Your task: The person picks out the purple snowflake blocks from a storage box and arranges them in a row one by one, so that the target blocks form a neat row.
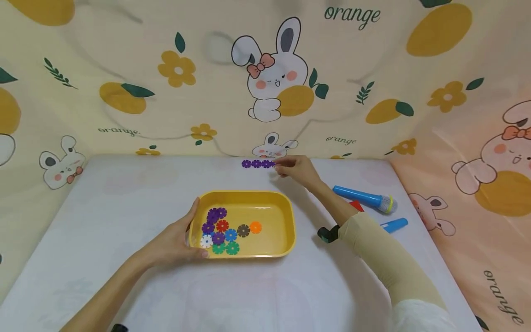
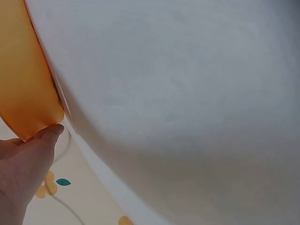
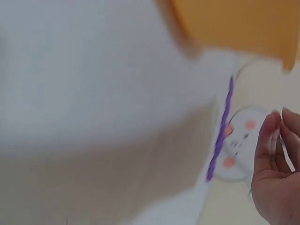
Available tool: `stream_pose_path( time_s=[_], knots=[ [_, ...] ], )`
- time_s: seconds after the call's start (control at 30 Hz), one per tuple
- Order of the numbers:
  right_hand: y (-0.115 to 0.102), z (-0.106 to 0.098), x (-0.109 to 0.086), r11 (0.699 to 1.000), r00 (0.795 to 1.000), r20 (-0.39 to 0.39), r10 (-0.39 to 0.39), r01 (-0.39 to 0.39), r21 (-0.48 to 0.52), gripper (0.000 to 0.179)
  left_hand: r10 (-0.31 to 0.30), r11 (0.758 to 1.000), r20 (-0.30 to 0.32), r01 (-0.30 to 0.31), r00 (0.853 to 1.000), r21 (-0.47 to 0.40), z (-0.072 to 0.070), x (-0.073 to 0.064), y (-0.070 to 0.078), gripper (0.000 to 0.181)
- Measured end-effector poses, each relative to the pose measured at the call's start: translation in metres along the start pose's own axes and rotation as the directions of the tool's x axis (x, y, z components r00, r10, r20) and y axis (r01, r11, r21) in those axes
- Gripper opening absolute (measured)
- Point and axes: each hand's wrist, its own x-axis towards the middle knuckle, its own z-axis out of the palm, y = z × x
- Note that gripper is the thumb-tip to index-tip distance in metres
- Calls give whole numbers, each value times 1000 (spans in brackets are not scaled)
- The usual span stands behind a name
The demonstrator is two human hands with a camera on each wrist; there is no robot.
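Steadily, my left hand (image 1: 176, 240) grips the yellow tray (image 1: 269, 240); my right hand (image 1: 298, 170), fingertips nearly meeting, any hold unclear, should treat the purple chain (image 1: 256, 163) gently.

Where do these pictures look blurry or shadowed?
Head view: mostly clear, with the right arm casting a shadow on the table; left wrist view: dimmer and hazy, the table sinking into a soft shadow lower down, the yellow tray looking more orange; right wrist view: the tray's corner smeared by blur, and a broad brownish shadow crossing the table.
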Motion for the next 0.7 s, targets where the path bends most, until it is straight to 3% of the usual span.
stream_pose_path(
  time_s=[0.23,0.4,0.7],
  knots=[
    [-25,22,-26,996,994,85,-70,64,64,25,-4,1000,-12,5,1000,21,3,1,1,134],
    [-38,41,-40,994,984,144,-101,94,56,23,-25,999,-29,26,999,45,5,0,2,133],
    [-47,78,-58,983,928,323,-184,175,59,22,-26,997,-50,29,998,67,5,0,6,130]
  ],
)
